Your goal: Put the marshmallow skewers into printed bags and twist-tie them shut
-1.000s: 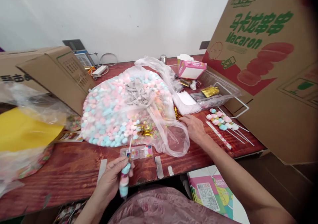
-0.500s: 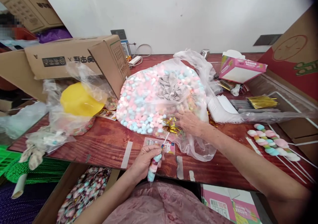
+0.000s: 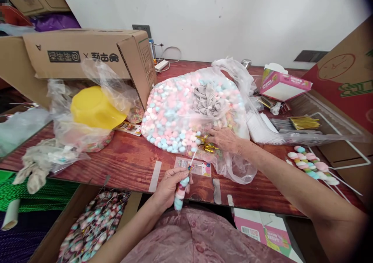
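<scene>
My left hand [image 3: 170,187] is closed around a marshmallow skewer [image 3: 180,197] in clear wrap, low over the table's front edge. Its white stick [image 3: 192,158] points up and away from me. Something small, blue and gold shows at the wrapper's neck, beside my thumb. My right hand [image 3: 225,139] rests at the front of a big clear bag of pastel marshmallows [image 3: 166,115]. Its fingertips pinch at a bunch of gold twist ties [image 3: 207,145]; whether one strand is separated I cannot tell. A printed card [image 3: 201,169] lies on the table between my hands.
Several marshmallow skewers [image 3: 313,163] lie at right, near a tray holding gold ties [image 3: 304,122]. On the left are a cardboard box [image 3: 84,55] and a yellow bowl-like piece [image 3: 94,107] in plastic. Below the table edge, a carton holds many wrapped skewers [image 3: 93,224].
The view has shifted slightly. My left hand keeps hold of the marshmallow skewer, and my right hand stays at the gold ties with only a small change of its fingers.
</scene>
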The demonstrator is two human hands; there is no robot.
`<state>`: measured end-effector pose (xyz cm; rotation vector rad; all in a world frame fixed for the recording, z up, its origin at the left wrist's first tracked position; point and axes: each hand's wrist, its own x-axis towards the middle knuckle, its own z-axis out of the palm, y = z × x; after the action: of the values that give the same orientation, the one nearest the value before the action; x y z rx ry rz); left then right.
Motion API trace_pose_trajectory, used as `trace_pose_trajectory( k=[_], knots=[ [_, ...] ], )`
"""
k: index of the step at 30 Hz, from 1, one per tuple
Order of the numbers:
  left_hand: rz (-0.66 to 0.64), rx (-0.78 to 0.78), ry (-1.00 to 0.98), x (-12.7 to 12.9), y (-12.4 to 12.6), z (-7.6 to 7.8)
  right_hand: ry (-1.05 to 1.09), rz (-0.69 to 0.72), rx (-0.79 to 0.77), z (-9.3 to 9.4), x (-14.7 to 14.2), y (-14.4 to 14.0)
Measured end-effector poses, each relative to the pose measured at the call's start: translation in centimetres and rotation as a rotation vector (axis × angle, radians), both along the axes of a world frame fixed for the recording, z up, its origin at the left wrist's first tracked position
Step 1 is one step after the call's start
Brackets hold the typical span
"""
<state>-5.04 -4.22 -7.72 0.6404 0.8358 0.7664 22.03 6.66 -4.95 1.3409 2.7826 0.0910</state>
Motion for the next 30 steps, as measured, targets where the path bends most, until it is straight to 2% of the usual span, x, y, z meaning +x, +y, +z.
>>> trace_pose_trajectory(
  k=[4,9,14,19,23,27,30],
  knots=[
    [0.029,0.018,0.003,-1.6,-0.3,-0.1,0.057,-0.031,0.001,1.1,0.9,-0.7],
    [0.063,0.009,0.025,-3.0,-0.4,-0.1,0.177,-0.189,0.072,1.9,2.4,-3.2],
    [0.057,0.020,0.023,-2.8,-0.5,0.1,0.165,-0.279,0.101,1.6,1.9,-4.9],
    [0.061,0.049,0.053,-2.7,-0.7,-0.6,0.023,-0.263,0.101,1.1,0.5,-4.5],
    [0.085,0.050,0.076,-2.6,-0.7,-1.0,-0.063,-0.241,0.109,-0.2,-0.5,-4.0],
    [0.093,0.070,0.098,-2.5,-0.5,-1.1,-0.047,-0.242,0.151,-1.1,-0.5,-3.7],
    [0.090,0.073,0.112,-2.6,-0.4,-1.5,0.028,-0.272,0.195,-1.1,0.3,-3.9]
  ],
)
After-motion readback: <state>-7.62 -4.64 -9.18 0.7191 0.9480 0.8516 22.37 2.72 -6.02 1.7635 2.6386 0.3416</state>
